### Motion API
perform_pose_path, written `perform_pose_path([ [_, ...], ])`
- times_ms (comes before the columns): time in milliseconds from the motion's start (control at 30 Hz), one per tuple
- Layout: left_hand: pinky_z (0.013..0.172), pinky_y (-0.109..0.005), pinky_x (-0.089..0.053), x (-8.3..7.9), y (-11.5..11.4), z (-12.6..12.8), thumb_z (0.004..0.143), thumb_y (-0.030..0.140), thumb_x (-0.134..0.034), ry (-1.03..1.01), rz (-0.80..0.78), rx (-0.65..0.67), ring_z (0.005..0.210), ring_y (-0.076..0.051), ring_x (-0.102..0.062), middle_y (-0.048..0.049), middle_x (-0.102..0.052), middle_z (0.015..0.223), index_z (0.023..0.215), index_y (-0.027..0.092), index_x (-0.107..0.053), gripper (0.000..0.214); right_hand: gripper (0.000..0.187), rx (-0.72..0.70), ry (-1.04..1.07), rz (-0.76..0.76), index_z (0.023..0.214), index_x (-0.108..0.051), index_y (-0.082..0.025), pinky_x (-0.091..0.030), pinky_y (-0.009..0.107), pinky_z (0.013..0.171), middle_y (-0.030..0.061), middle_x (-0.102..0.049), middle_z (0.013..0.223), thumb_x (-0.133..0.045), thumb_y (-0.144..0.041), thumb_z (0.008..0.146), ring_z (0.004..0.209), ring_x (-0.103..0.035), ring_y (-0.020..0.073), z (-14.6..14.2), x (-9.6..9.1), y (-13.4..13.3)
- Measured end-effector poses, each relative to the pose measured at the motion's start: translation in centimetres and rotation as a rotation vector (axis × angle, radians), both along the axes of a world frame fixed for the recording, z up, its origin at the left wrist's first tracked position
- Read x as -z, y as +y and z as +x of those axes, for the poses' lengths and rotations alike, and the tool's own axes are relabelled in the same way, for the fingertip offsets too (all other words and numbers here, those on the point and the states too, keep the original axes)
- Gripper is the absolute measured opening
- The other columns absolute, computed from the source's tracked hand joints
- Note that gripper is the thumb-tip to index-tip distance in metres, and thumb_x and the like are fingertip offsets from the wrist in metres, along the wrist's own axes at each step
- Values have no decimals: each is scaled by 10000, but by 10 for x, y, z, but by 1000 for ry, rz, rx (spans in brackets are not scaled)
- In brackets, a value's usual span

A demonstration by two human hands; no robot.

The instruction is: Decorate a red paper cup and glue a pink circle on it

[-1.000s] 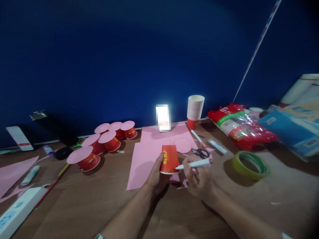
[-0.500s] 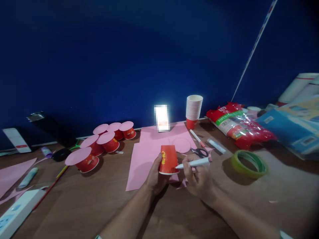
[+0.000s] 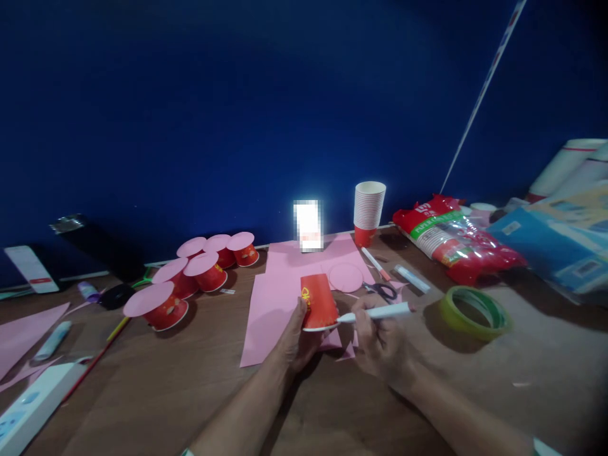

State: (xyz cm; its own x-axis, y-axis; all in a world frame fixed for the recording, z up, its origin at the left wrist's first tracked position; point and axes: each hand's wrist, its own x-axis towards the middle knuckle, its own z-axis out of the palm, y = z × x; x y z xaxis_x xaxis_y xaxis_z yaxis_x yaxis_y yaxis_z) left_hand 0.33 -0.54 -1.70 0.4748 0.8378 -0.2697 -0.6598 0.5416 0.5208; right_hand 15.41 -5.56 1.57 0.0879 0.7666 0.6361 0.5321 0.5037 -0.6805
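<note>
My left hand (image 3: pixel 295 339) grips a red paper cup (image 3: pixel 320 299) upside down, its white rim at the bottom and yellow lettering on the left side. In my right hand (image 3: pixel 382 339) is a white marker pen (image 3: pixel 377 313), its tip pointing left at the cup near the rim; whether it touches is too small to tell. Under and behind the cup lie sheets of pink paper (image 3: pixel 266 316), with a pink paper circle (image 3: pixel 346 277) on them. Dark-handled scissors (image 3: pixel 384 291) rest just beyond my right hand.
Upturned red cups topped with pink discs (image 3: pixel 166 310) stand at left. A stack of paper cups (image 3: pixel 369 209), a bagged cup pack (image 3: pixel 446 234), a capped pen (image 3: pixel 375 263), a glue stick (image 3: pixel 412 278) and a tape roll (image 3: pixel 475 313) sit right. A power strip (image 3: pixel 40 405) lies front left.
The cup has turned and tilted slightly in my left hand, moving its lettering further left. My right hand and the marker have shifted a little to the right.
</note>
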Motion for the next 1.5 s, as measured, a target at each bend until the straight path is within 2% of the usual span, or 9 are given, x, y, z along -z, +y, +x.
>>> perform_pose_path([
  [100, 991, -414, -441, 2, 0, -1, 732, 440, -729, -16, 32, 16, 965, -262, -655, -147, -709, 997, 1041, 71, -658, 487, 179, 31, 52, -10, 753, -488, -209, -399, 272, 564, -16, -522, 626, -410, -202, 914, 578, -529, 144, 0, 2, -1],
  [233, 998, -408, -428, -1, 1, -1, 804, 424, -651, -38, 53, 32, 982, -264, -649, -139, -707, 995, 1087, 81, -641, 445, 188, 26, 40, -3, 738, -482, -210, -399, 265, 565, -22, -514, 624, -411, -201, 912, 574, -525, 134, 0, 1, -2],
  [400, 947, -374, -447, -8, 0, 3, 852, 405, -580, 0, 77, -5, 910, -241, -655, -128, -710, 957, 1036, 76, -656, 385, 147, 3, -20, 39, 781, -479, -210, -412, 264, 585, -24, -520, 653, -410, -184, 909, 595, -542, 128, 0, -1, -4],
  [600, 850, -332, -467, -12, -1, 7, 855, 407, -562, 16, 130, -13, 819, -215, -650, -104, -708, 905, 981, 87, -667, 360, 166, -48, -88, 31, 790, -481, -201, -427, 266, 576, -9, -531, 669, -371, -160, 907, 589, -540, 128, -1, -5, -6],
  [900, 917, -375, -440, -10, 0, 8, 857, 418, -548, 4, 148, 25, 975, -274, -629, -136, -694, 983, 1020, 82, -652, 388, 178, -90, -118, 28, 785, -487, -204, -433, 260, 521, 4, -553, 678, -364, -179, 912, 567, -539, 133, -2, -2, -4],
  [1300, 892, -351, -447, -11, 0, 9, 842, 427, -575, 7, 164, 15, 887, -243, -638, -117, -696, 899, 966, 82, -661, 376, 185, -76, -160, 42, 770, -492, -199, -422, 255, 505, -13, -516, 627, -371, -182, 910, 536, -519, 126, -2, -6, -6],
  [1500, 884, -359, -451, -8, 0, 8, 865, 437, -531, 4, 163, 37, 913, -254, -639, -119, -697, 924, 989, 83, -658, 395, 207, -99, -137, 40, 763, -500, -223, -467, 273, 547, 8, -583, 666, -358, -190, 910, 578, -562, 149, -3, -6, -3],
])
